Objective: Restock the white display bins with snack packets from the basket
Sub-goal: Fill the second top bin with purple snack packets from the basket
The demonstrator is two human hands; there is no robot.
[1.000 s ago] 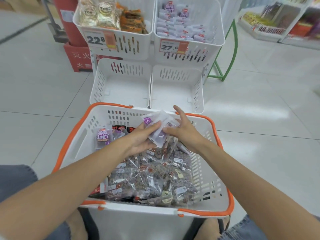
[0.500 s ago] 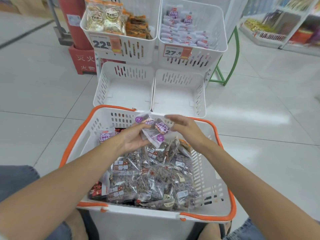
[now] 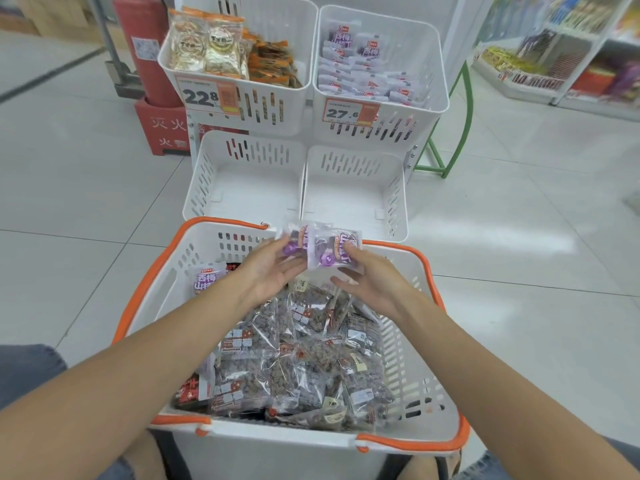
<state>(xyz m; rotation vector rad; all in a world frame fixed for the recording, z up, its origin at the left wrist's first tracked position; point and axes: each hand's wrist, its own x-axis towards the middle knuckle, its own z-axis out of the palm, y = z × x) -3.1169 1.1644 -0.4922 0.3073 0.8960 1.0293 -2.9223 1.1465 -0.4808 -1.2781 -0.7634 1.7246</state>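
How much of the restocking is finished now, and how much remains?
Done: the upper left bin and upper right bin hold packets. In hand: the left hand and right hand hold purple packets above the far rim of the basket, not yet in a bin. Left: the lower left bin and lower right bin show bare floors; clear packets fill the basket.
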